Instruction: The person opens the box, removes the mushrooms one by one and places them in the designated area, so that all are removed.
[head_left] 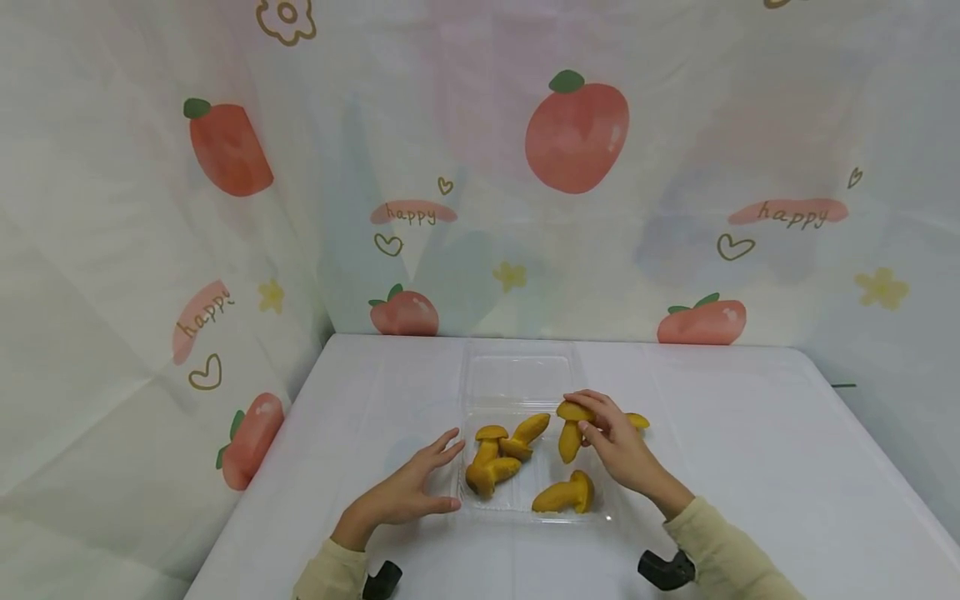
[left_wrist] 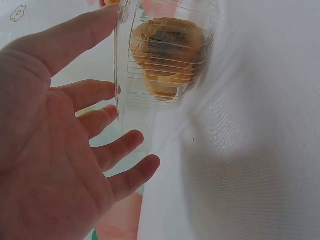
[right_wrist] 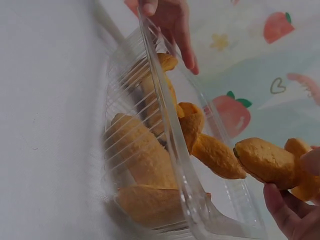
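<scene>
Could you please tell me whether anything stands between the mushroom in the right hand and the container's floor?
Nothing visible does: the lid lies folded back, and the held mushroom is over the open container. Other mushrooms lie left and nearer the person, leaving a gap.

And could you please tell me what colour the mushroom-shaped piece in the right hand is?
The piece is mustard yellow, clearest in the head view.

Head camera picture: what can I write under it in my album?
Right hand holds a yellow mushroom above an open clear box with more mushrooms inside, left hand beside it.
</scene>
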